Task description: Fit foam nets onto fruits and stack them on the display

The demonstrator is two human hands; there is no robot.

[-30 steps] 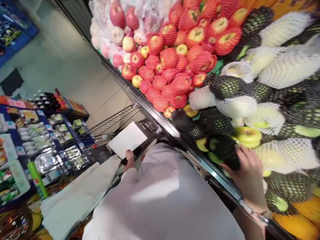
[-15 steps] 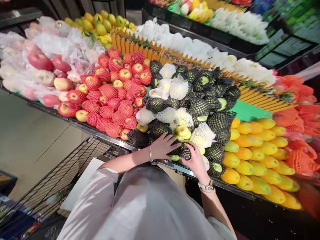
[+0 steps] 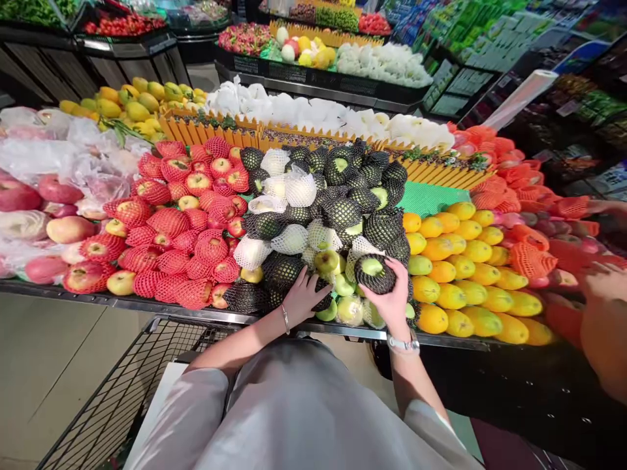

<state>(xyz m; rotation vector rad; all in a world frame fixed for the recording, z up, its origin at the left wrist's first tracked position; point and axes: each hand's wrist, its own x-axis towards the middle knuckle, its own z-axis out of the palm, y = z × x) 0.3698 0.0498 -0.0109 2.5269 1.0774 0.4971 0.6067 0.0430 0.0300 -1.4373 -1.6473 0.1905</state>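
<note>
Fruit, perhaps apple, in right hand

Left arm and right arm extended forward, hands apart.
The person's left hand lies palm down near six o'clock, fingers spread toward one, the arm slanting to two; the right hand, at four, curls in a grip, thumb toward ten, its arm slanting up to eleven.
</note>
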